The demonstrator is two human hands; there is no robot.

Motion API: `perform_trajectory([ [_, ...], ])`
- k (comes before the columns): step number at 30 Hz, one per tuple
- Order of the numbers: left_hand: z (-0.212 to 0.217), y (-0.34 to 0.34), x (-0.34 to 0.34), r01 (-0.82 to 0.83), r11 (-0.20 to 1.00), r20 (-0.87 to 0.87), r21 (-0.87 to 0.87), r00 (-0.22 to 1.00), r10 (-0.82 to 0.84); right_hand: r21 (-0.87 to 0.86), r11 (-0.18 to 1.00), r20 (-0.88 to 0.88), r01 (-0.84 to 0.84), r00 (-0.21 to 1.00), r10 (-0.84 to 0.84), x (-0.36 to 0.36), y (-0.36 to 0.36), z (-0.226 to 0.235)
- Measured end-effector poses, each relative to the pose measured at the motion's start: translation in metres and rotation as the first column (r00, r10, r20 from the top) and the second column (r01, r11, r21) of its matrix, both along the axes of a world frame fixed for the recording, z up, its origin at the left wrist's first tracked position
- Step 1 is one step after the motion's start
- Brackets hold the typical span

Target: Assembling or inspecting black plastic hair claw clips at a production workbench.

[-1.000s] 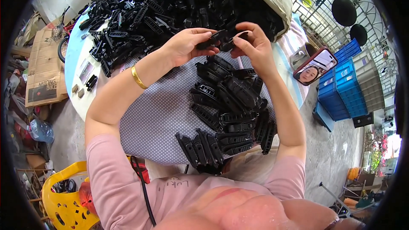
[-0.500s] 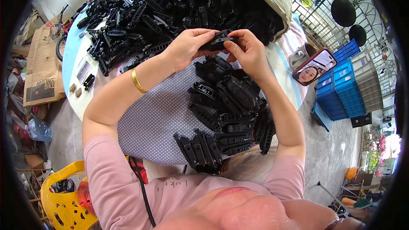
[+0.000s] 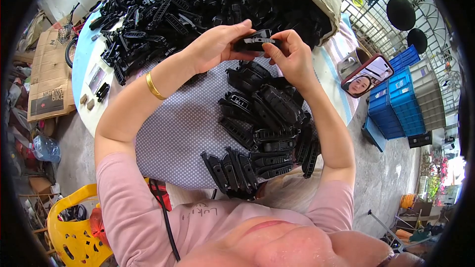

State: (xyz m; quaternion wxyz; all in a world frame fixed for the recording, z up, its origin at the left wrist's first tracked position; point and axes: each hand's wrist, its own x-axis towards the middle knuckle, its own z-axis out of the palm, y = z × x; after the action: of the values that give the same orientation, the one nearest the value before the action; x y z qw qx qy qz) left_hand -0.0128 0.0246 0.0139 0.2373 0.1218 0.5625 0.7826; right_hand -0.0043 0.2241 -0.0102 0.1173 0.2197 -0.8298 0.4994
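Over the table's middle, my right hand pinches the right end of a black plastic part between thumb and fingers. My left hand cradles the left end of this long, narrow part, its fingers beneath and its thumb raised off the top. The piece's exact kind does not show. Nearer to me lies a group of similar black parts, some with ladder-like slots, stacked and set side by side in short rows. A large loose heap of black parts spreads beyond my hands.
The parts lie on a round table with a dotted grey cloth. A pale sack borders the heap at the far right. A phone leans by a metal cup. Blue crates stand right; a yellow chair stands near left.
My left thumb has lifted from the part and its fingers have loosened beneath it. The part has shifted slightly, along with both hands. The grouped parts stay in place.
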Motion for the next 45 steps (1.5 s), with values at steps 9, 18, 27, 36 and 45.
perform_trajectory([
  [9, -0.003, -0.001, 0.004, -0.189, 0.856, -0.578, -0.482, 0.803, -0.148, 0.050, 0.999, -0.073, -0.003, 0.997, 0.007, 0.005, -0.005, -0.004],
  [18, -0.001, -0.002, 0.007, -0.317, 0.816, -0.779, -0.483, 0.581, -0.236, 0.256, 0.964, -0.373, -0.077, 0.912, 0.172, 0.000, 0.005, 0.009],
  [27, -0.005, 0.003, 0.011, -0.463, 0.750, -0.870, -0.472, 0.382, -0.312, 0.400, 0.916, -0.350, 0.020, 0.927, 0.133, 0.005, 0.003, 0.014],
  [36, 0.005, 0.001, 0.008, -0.432, 0.771, -0.868, -0.468, 0.388, -0.310, 0.194, 0.980, -0.291, -0.046, 0.951, 0.102, -0.003, 0.008, 0.003],
  [45, 0.013, -0.009, 0.007, -0.195, 0.824, -0.707, -0.533, 0.638, -0.306, 0.222, 0.936, -0.166, 0.272, 0.957, -0.239, -0.045, 0.051, -0.011],
])
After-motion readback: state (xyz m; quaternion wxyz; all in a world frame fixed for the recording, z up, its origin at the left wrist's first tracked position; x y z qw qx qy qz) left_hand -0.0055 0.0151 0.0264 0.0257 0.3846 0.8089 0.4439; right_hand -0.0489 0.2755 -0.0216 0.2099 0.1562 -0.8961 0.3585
